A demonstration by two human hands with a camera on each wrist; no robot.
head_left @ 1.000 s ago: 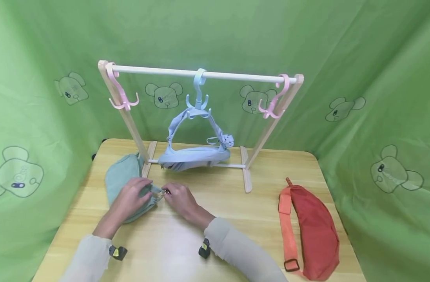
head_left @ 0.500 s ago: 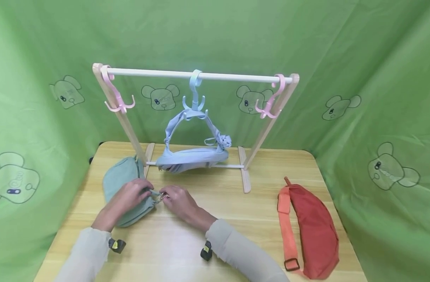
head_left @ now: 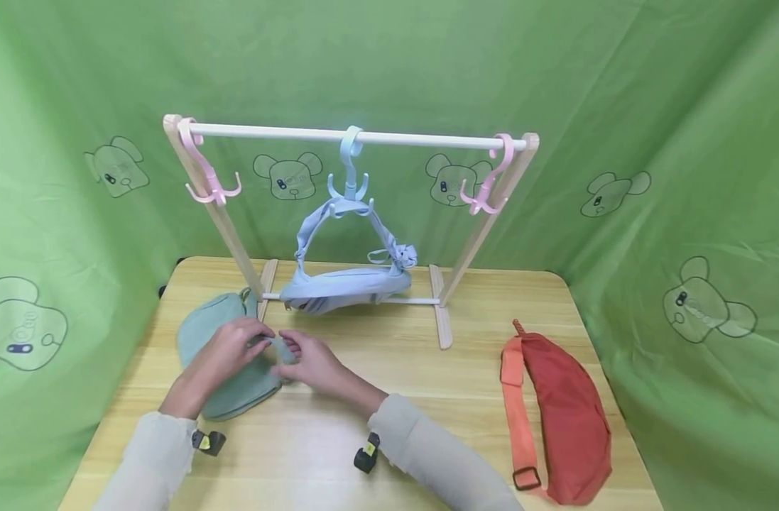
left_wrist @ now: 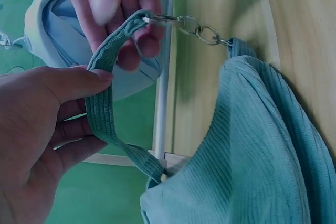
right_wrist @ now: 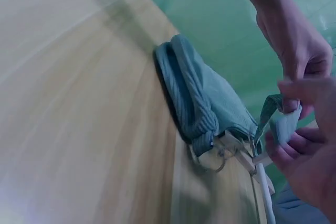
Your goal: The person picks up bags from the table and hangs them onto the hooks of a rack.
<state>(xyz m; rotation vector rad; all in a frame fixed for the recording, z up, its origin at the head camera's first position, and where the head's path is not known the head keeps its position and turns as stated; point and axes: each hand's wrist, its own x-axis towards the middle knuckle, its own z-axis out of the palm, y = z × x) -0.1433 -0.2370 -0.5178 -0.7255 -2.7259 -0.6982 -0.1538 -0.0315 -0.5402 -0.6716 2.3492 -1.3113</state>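
A green corduroy bag [head_left: 200, 323] lies on the table by the rack's left foot. My left hand [head_left: 229, 351] pinches its short strap [left_wrist: 101, 106] between thumb and fingers, as the left wrist view shows. Beside the strap's far end is my right hand [head_left: 315, 365], thumb held apart and fingers loosely bent behind the strap. A metal clasp [left_wrist: 164, 20] at that end joins linked rings [left_wrist: 207, 35] on the bag's corner [left_wrist: 241, 51]. The right wrist view shows the right hand [right_wrist: 315, 153] close to the left thumb; its fingertips are partly hidden.
A wooden rack with a white bar [head_left: 268, 133] carries two pink hooks [head_left: 214, 188] and a blue hook [head_left: 349, 181]. A light blue bag [head_left: 344, 284] hangs from the blue hook. A red waist bag [head_left: 571, 419] lies at right. Green curtains surround the table.
My right hand has left the clasp and moved its fingers behind the strap, thumb apart. The left hand still holds the strap. The green bag has shifted slightly left and nearer.
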